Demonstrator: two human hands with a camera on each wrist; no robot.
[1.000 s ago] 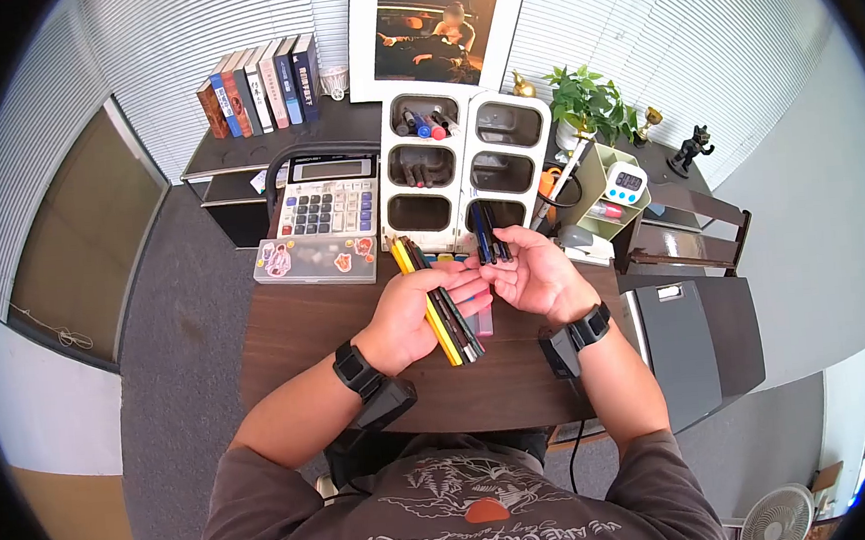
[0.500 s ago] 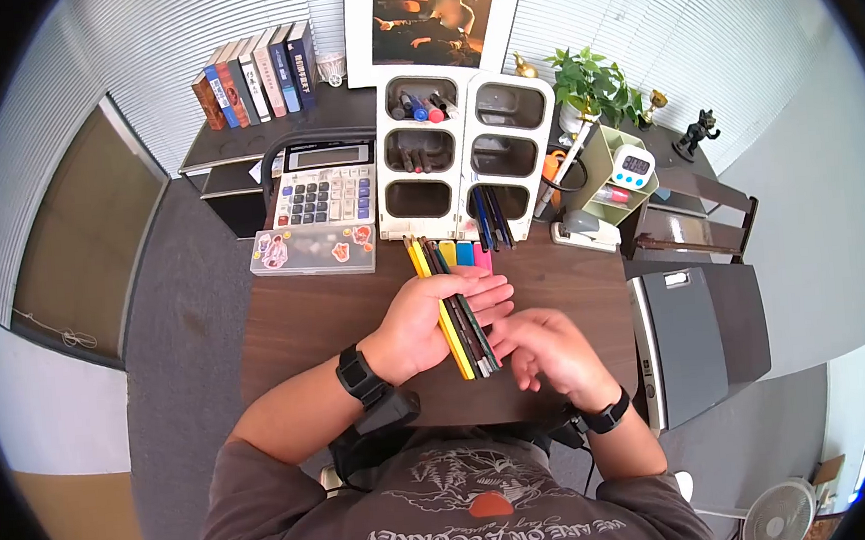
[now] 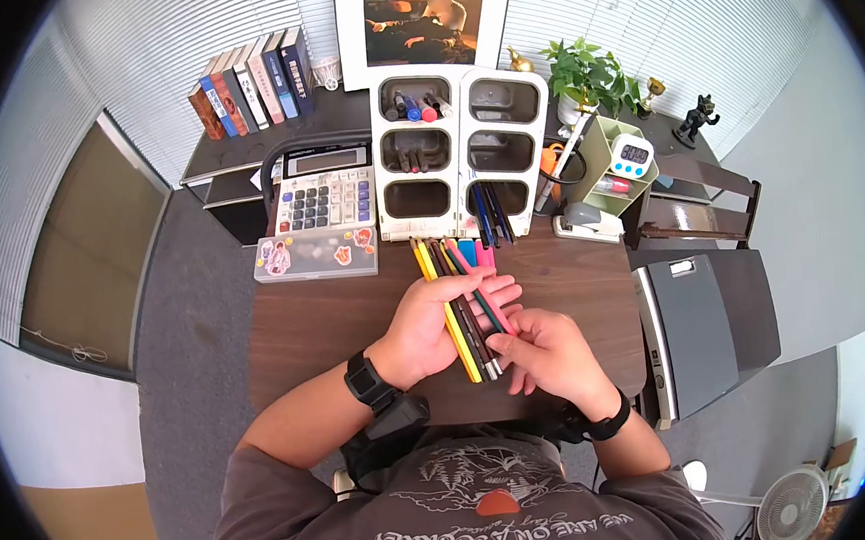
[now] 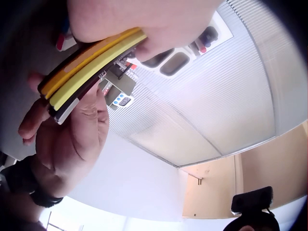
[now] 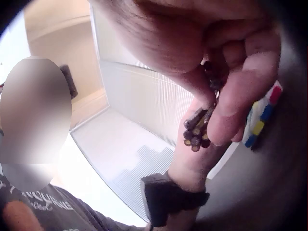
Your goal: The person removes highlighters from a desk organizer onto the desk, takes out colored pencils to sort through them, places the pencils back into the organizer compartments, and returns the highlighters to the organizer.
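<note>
A bundle of long pencils [image 3: 460, 318], yellow, black, dark brown and green, lies slantwise across the palm of my left hand [image 3: 411, 327], whose thumb holds it down. My right hand [image 3: 557, 357] pinches pencils at the near right side of the bundle, where a pink strip shows beside the green one. Flat yellow and dark pencil ends [image 4: 62, 98] point toward the right hand in the left wrist view. Clustered round pencil ends [image 5: 196, 137] show by the right fingers in the right wrist view. Dark pens [image 3: 489, 214] stand in the lower right compartment of a white organizer [image 3: 461, 158].
Markers [image 3: 416, 107] fill the organizer's upper left compartment. Left of it are a calculator [image 3: 325, 192] and a stickered pencil case [image 3: 316, 256]. A stapler [image 3: 588, 223], a mesh pen cup [image 3: 558, 176] and a green holder with a timer [image 3: 631, 156] stand at right. Coloured sticky notes [image 3: 467, 251] lie in front.
The right hand has left the dark pens in the lower right compartment and come back to the bundle. It now pinches pencils there; the left hand has kept hold of the bundle.
</note>
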